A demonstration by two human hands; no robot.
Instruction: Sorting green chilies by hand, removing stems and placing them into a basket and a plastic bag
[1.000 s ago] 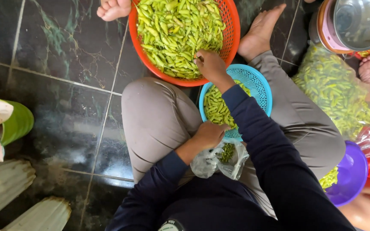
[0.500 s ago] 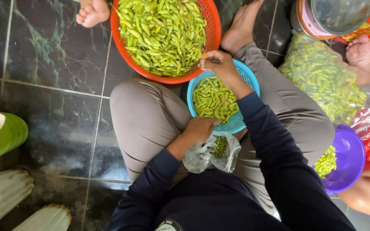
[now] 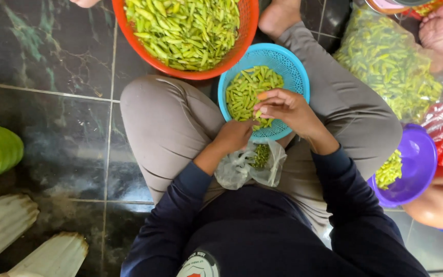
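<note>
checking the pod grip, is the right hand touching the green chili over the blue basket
Touching. The head view shows the right hand with its fingertips pinched on a green chili above the blue basket, no gap between them.

Our right hand (image 3: 283, 109) has come back from the orange basket (image 3: 242, 43) rim to over the blue basket (image 3: 298, 72), now holding a green chili (image 3: 258, 114) beside our left hand (image 3: 237, 136).

Clear chili-filled bag (image 3: 385, 61) upper right; small clear bag (image 3: 249, 166) on lap.
</note>
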